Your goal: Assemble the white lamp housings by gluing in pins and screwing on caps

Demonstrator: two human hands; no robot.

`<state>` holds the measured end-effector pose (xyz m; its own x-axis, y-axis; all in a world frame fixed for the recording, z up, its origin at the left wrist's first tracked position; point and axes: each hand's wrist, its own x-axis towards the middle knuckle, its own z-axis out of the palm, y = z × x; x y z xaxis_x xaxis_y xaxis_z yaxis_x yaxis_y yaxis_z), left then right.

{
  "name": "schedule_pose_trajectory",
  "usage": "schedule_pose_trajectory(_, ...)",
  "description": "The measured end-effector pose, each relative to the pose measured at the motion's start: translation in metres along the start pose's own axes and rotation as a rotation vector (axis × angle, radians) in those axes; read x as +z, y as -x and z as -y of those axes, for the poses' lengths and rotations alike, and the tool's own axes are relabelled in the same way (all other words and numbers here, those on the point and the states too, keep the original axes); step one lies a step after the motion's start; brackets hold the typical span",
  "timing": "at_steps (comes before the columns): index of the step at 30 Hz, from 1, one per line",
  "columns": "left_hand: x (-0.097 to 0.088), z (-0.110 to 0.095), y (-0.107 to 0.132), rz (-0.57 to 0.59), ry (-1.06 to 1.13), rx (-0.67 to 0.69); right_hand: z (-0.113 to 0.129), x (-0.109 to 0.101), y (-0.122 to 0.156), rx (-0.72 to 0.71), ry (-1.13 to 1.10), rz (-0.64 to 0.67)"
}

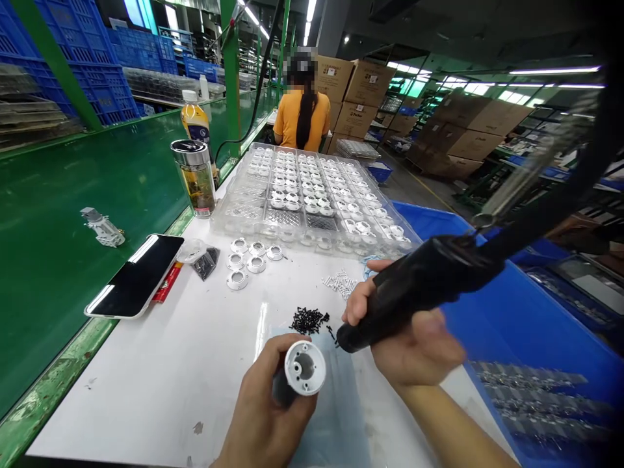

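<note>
My left hand [266, 409] is wrapped around a short dark cylinder capped by a white round part [305, 368], held up with the hollow face toward me. My right hand [404, 338] grips a black electric screwdriver [424, 283] whose tip points down-left, close to the white part and just above a small pile of black screws [309, 320]. A cable runs from the driver up to the right. Several loose white ring parts [248, 260] lie on the white table [160, 364], and a small heap of silver pins [341, 283] lies near them.
A clear plastic tray [312, 195] of white parts sits at the back. A phone [134, 275], a glass tea bottle [195, 177] and a yellow bottle [195, 120] stand left. A blue bin [526, 325] is right. A person in orange sits ahead.
</note>
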<state>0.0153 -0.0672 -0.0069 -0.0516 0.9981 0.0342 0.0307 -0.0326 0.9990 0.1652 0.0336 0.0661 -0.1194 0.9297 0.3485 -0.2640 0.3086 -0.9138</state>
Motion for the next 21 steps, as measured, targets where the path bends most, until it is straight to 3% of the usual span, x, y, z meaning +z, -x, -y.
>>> schedule_pose_trajectory(3, 0.005, -0.002, 0.000, -0.042, -0.001, 0.003, -0.007, -0.006, -0.001, -0.037, 0.019, -0.008)
schedule_pose_trajectory(7, 0.015, 0.002, 0.000, -0.094, -0.047, -0.052, 0.016, -0.007, 0.000, 0.046, -0.073, 0.008)
schedule_pose_trajectory(10, 0.018, 0.005, -0.002, -0.022, -0.074, 0.025, 0.037, -0.003, 0.004, 0.100, -0.156, 0.019)
schedule_pose_trajectory(14, 0.018, 0.005, -0.003, 0.068, -0.060, 0.173, 0.053, 0.004, 0.010, 0.145, -0.223, 0.138)
schedule_pose_trajectory(21, 0.018, 0.006, 0.000, -0.023, -0.044, 0.103, 0.053, 0.015, 0.014, 0.125, -0.130, 0.098)
